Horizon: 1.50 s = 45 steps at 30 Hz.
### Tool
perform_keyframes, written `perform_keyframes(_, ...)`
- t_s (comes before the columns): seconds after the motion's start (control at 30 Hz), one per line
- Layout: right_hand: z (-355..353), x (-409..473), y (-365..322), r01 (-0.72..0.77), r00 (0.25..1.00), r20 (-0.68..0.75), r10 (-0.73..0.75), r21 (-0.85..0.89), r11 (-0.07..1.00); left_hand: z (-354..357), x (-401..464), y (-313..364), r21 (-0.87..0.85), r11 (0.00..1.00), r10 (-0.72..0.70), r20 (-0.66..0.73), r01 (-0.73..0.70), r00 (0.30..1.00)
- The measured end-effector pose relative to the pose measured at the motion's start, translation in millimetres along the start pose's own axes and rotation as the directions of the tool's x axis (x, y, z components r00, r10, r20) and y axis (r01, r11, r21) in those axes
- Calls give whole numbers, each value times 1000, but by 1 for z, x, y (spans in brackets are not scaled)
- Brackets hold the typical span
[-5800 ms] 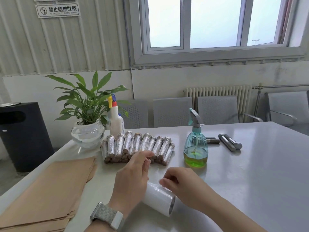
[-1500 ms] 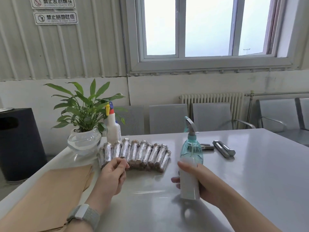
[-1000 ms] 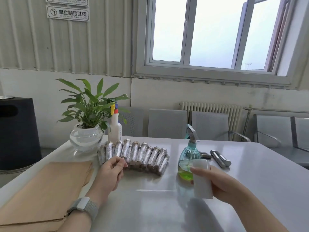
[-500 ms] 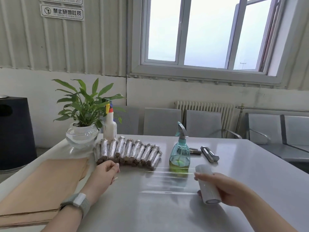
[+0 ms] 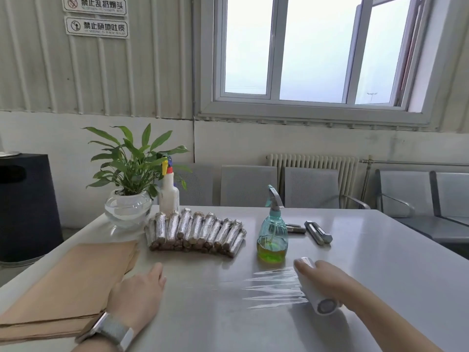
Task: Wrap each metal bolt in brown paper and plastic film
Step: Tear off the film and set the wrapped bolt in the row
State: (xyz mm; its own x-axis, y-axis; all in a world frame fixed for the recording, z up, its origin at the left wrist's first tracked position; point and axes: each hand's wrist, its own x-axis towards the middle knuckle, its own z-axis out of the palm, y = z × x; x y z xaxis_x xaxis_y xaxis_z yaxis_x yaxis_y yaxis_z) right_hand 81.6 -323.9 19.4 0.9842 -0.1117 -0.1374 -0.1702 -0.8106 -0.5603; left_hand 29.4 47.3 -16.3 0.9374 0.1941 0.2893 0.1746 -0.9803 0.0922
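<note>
I see a grey table (image 5: pixel 380 262) in front of a corrugated wall (image 5: pixel 101 77) with two signs (image 5: pixel 96 16). A wide window (image 5: pixel 312 54) throws pale daylight across the tabletop. Below it runs a white radiator (image 5: pixel 313 165), with grey chairs (image 5: pixel 279 186) lined along the wall. A black bin (image 5: pixel 25 207) stands at the far left.
</note>
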Motion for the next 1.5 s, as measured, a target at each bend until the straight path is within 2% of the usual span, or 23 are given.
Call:
perform_keyframes(0.13, -3, 3, 11, -64, 995, -93, 40, -269, 961, 6, -2, 1, 27, 1000, 1, -45, 0, 999)
perform_keyframes(0.2, -2, 1, 11, -86, 991, -123, 46, -344, 935, 9, -1, 1, 3, 1000, -9, -81, 10, 997)
perform_keyframes(0.3, -1, 1, 7, -38, 996, -91, -1, -431, 901, 12, 0, 2, -84, 996, -38, -122, 28, 992)
perform_keyframes(0.4, -5, 4, 4, -41, 998, -51, 22, -417, 908, 17, 3, 0, -152, 988, -23, -145, 0, 989)
perform_keyframes(0.53, -7, 11, 7, -46, 997, -75, 18, -385, 922, 22, 5, -5, -250, 961, 73, -167, -114, 983)
perform_keyframes(0.7, -7, 17, 16, -61, 994, -108, 22, -371, 927, 25, 7, -8, -254, 948, 159, -140, -191, 977)
perform_keyframes(0.8, -7, 18, 18, -47, 995, -100, 13, -354, 934, 25, 8, -8, -261, 947, 156, -128, -185, 979)
perform_keyframes(0.9, -6, 16, 21, 53, 996, -36, -79, -472, 880, 25, 9, -9, -266, 946, 158, -121, -186, 980)
perform_keyframes(1.0, -5, 15, 21, 64, 996, -29, -90, -487, 871, 22, 7, -8, -224, 956, 174, -95, -191, 980)
perform_keyframes(1.1, -7, 14, 19, 85, 995, -9, -103, -499, 862, 20, 6, -7, -200, 965, 146, -133, -171, 980)
perform_keyframes(1.37, -10, 11, 19, 41, 995, -59, -83, -519, 854, 20, 5, -6, -244, 948, 169, -164, -206, 972)
perform_keyframes(1.5, -10, 13, 20, 36, 995, -61, -79, -515, 857, 19, 3, -5, -211, 962, 143, -144, -172, 979)
